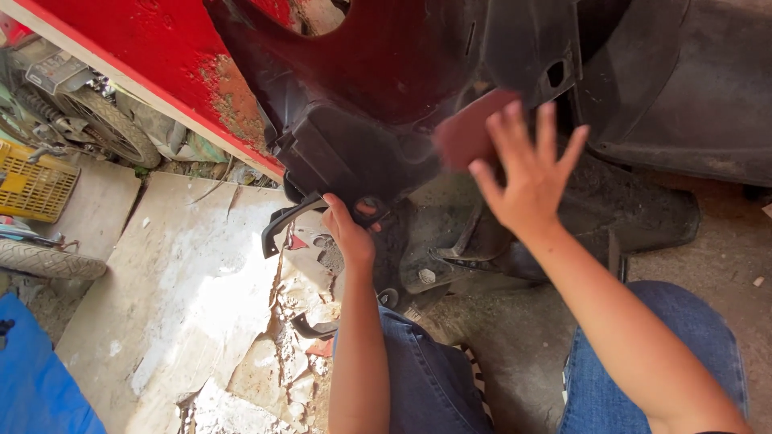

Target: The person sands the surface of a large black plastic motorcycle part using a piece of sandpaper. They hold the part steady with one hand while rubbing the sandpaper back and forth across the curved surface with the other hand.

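Far left of frame: yellow plastic crate [30,183], a loose tyre [48,261] below it, blue sheet [32,378] in the lower-left corner. Upper left: spoked wheel [108,124] lying among scrap behind a red painted panel [137,56] with a rusted, chipped patch near its lower edge. Pale concrete slab [161,281] runs down the centre-left, with flaked, peeling paper at its right edge.

Centre: left hand [347,233] closed around the lower edge of a black plastic scooter panel [346,153], thumb up, fingers curled out of sight behind the part. A curved black trim piece [285,221] sticks out just left of that hand.

Right of centre: right hand [527,173] open, fingers spread, palm pressed toward the dark red bodywork [386,56]. A dark red pad [470,128] sits under the fingertips, blurred; cannot tell whether it is gripped or only pressed flat.

Upper right: black mudguard [683,88]. Bottom: blue jeans [627,386], both knees visible, over a dirty concrete floor [724,241].
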